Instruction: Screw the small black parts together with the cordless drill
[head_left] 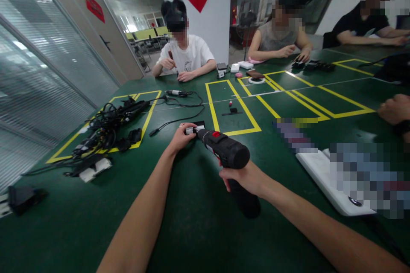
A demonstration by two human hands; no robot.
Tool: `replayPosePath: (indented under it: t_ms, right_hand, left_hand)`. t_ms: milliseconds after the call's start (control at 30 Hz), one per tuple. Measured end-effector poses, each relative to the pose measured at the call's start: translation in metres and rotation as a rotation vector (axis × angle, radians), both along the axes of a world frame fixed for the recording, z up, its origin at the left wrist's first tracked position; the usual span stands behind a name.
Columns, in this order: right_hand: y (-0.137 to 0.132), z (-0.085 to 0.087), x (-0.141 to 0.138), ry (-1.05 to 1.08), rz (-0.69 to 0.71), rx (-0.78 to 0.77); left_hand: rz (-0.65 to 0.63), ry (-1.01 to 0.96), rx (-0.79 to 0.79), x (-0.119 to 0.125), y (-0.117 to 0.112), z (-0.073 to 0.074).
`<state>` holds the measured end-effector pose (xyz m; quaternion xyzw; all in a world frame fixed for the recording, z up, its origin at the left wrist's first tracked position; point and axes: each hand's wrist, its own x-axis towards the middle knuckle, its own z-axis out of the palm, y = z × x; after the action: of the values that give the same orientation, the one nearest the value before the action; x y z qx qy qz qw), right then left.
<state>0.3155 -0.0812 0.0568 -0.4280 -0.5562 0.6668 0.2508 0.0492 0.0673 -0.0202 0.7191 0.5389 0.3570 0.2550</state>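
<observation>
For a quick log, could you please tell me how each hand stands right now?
Left hand: at a small part; whether it is closed cannot be told.
Right hand: closed, holding a drill.

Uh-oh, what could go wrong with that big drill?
The power drill could slip and hurt the left hand, because its fingers are right by the drill's front end. The small black-and-white piece there might twist or skid, since only that hand seems to steady it. And the right hand alone grips the drill, so it could wobble.
</observation>
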Motion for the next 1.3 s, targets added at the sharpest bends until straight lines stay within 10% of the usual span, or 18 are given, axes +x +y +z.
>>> replayPosePath:
  t_ms: [1300]
  right_hand:
    - [-0.0014,-0.0031,0.0005,-0.027,-0.003,0.033]
  left_hand:
    - [-0.023,-0.141,-0.086,-0.0032,0.0035,-0.0013]
